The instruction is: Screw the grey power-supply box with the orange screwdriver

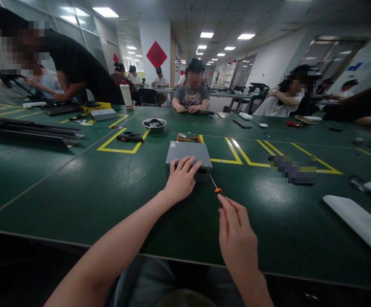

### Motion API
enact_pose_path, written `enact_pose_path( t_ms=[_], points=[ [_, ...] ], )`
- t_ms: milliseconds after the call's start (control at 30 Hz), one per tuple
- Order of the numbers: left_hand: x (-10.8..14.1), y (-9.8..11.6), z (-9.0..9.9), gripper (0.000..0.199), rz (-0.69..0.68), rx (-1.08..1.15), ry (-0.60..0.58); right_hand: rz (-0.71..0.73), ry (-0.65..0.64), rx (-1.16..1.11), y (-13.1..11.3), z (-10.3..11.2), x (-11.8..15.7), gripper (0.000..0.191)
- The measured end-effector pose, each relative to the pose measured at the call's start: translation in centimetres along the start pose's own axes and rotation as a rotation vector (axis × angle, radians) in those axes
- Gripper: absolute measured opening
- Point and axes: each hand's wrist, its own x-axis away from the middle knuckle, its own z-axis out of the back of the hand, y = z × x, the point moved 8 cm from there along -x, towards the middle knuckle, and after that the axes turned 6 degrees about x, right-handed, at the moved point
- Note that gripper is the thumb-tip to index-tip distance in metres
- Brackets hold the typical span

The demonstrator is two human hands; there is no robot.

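A grey metal computer power supply sits on the green table in front of me, its bundle of coloured wires coming out at the far side. Across its near top edge lie the spread fingers of my left hand; the thumb is hidden. My right hand is closed around a screwdriver with an orange and black handle. The thin shaft points up and left, with its tip at the near right corner of the power supply. Whether the tip sits in a screw is too small to tell.
Beyond the power supply stands a metal bowl with small dark parts. A dark tool lies within yellow tape at left, and long metal rails lie further left. A white case is at right. Several people sit around.
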Motion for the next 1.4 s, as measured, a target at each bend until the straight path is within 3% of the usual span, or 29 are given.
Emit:
enact_pose_path(
  t_ms=[167,467,600,767,1067,1300,1400],
  points=[
    [0.0,0.0,-0.1,0.050,0.001,-0.002,0.003,-0.110,-0.086,-0.025,1.4,-0.7,0.4,0.033],
    [-0.1,0.1,-0.1,0.049,0.003,-0.006,0.016,0.127,-0.072,0.026,-1.7,-1.3,0.9,0.036],
    [0.0,0.0,-0.1,0.049,0.004,-0.002,0.009,0.051,0.017,0.012,-0.5,-0.4,0.5,0.031],
    [0.0,0.0,0.0,0.050,-0.004,0.003,0.007,-0.070,-0.056,-0.056,1.1,-0.8,0.5,0.032],
    [0.0,0.0,0.1,0.049,-0.001,0.002,0.008,0.106,-0.007,-0.053,-1.3,-0.8,0.5,0.034],
    [0.0,0.0,0.0,0.051,0.002,0.010,0.010,-0.053,-0.010,-0.077,0.7,-0.5,0.5,0.031],
    [0.0,0.1,-0.2,0.051,-0.012,0.006,0.008,-0.054,-0.023,-0.092,0.6,-0.6,0.5,0.030]
  ],
)
